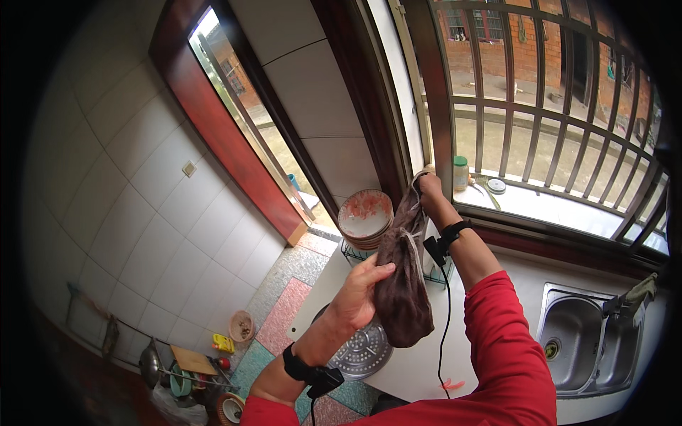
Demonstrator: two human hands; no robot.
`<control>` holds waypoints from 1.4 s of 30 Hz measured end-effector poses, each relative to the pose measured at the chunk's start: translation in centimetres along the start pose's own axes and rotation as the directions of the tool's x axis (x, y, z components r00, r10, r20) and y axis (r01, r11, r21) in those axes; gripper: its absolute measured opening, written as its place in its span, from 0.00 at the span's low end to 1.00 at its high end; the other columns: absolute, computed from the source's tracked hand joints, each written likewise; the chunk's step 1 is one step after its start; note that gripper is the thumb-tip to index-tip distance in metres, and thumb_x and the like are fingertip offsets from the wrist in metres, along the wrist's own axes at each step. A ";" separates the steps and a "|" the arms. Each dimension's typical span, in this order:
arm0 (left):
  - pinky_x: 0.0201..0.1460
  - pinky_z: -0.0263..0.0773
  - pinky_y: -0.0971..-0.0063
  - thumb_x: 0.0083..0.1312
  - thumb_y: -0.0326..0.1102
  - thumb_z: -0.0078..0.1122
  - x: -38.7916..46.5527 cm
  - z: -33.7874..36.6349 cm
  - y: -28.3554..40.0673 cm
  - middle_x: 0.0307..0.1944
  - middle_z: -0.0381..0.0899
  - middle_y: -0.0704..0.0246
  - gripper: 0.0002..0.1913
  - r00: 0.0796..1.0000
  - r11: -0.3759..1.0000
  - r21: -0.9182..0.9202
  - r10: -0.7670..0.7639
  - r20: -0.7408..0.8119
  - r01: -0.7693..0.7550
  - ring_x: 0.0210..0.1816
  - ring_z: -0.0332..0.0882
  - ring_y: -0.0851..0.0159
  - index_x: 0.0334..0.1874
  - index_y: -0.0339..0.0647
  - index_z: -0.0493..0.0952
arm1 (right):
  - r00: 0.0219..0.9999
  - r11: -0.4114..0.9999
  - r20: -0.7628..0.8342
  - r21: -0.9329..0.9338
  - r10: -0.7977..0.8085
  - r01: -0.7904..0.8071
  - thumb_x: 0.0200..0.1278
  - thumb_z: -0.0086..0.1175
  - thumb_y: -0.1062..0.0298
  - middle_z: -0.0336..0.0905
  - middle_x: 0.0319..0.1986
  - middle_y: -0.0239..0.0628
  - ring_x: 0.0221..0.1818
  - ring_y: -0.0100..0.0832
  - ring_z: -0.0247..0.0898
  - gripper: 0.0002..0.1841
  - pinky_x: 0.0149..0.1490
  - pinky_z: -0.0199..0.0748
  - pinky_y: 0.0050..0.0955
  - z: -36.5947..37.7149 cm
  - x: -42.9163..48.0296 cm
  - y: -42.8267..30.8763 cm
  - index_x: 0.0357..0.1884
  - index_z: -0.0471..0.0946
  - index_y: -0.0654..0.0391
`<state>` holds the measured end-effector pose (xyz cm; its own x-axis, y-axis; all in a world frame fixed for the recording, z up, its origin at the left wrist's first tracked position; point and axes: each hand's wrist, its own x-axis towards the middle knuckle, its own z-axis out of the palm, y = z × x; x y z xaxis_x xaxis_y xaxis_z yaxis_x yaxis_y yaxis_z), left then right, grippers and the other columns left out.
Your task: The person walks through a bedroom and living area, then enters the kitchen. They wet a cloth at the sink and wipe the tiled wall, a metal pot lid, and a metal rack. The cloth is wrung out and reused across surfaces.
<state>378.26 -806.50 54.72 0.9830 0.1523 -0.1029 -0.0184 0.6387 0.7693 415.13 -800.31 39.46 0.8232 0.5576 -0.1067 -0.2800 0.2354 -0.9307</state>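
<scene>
A dark brown cloth (402, 287) with a pale edge hangs lengthwise between my two hands, above a white counter. My right hand (430, 190) grips its upper end near the window frame. Against its left side lies my left hand (365, 287), thumb over the front of the fabric; the fingers behind it are hidden. Below the left hand is a perforated metal steamer tray (362, 349), partly covered by my forearm and the cloth. Just left of the cloth, a stack of patterned bowls (365, 215) rests on a dark wire rack (351, 253).
A double steel sink (573, 341) is set into the counter at the right. A barred window (533, 106) rises behind, with a green-lidded jar (460, 173) on its sill. Black cables hang from both wrist straps. A red-framed door (229, 138) stands at the left.
</scene>
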 end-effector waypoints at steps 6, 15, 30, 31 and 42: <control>0.67 0.69 0.63 0.72 0.28 0.48 6.0 -0.8 0.7 0.60 0.74 0.58 0.23 1.000 1.000 0.030 0.010 -0.016 -0.010 0.61 0.75 0.59 0.68 0.30 0.61 | 0.990 0.981 0.017 -0.140 0.137 -0.134 0.61 0.43 0.73 0.78 0.38 0.50 0.40 0.47 0.77 0.12 0.43 0.76 0.42 0.0 5.7 1.7 0.43 0.77 0.62; 0.70 0.65 0.63 0.71 0.28 0.46 7.4 -1.5 1.8 0.63 0.71 0.54 0.25 0.994 0.998 0.068 0.017 -0.108 -0.009 0.64 0.71 0.58 0.69 0.27 0.59 | 0.984 0.911 -0.040 -0.372 0.175 -0.178 0.61 0.45 0.74 0.79 0.40 0.59 0.45 0.55 0.78 0.13 0.47 0.76 0.45 2.0 8.3 2.9 0.42 0.78 0.68; 0.69 0.66 0.64 0.61 0.37 0.56 0.9 6.8 6.9 0.61 0.71 0.46 0.38 0.923 0.853 0.399 0.383 -0.043 -0.336 0.63 0.72 0.53 0.69 0.21 0.56 | 0.715 0.581 -0.006 -0.588 -0.699 0.563 0.52 0.49 0.73 0.80 0.43 0.62 0.48 0.59 0.77 0.12 0.53 0.74 0.50 13.1 1.0 -22.1 0.37 0.79 0.67; 0.69 0.66 0.64 0.61 0.38 0.56 0.8 7.0 7.1 0.61 0.71 0.45 0.38 0.914 0.839 0.405 0.406 -0.021 -0.364 0.63 0.72 0.53 0.69 0.21 0.56 | 0.605 0.491 -0.014 -0.599 -0.796 0.632 0.56 0.44 0.77 0.80 0.42 0.56 0.48 0.56 0.77 0.14 0.55 0.73 0.45 13.8 0.8 -22.9 0.41 0.78 0.62; 0.72 0.61 0.64 0.64 0.33 0.54 1.6 3.6 5.5 0.64 0.69 0.51 0.34 0.929 0.864 0.415 0.356 -0.103 -0.285 0.66 0.69 0.55 0.70 0.22 0.56 | 0.414 0.285 0.084 -0.601 -0.906 0.746 0.57 0.44 0.83 0.67 0.63 0.45 0.61 0.50 0.66 0.32 0.66 0.65 0.40 9.7 -0.6 -11.4 0.67 0.66 0.56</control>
<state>380.39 -805.51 61.06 0.8875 0.4468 0.1131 -0.2202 0.1956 0.9556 413.02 -795.57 53.54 0.5530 0.0844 0.8289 0.8316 0.0047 -0.5553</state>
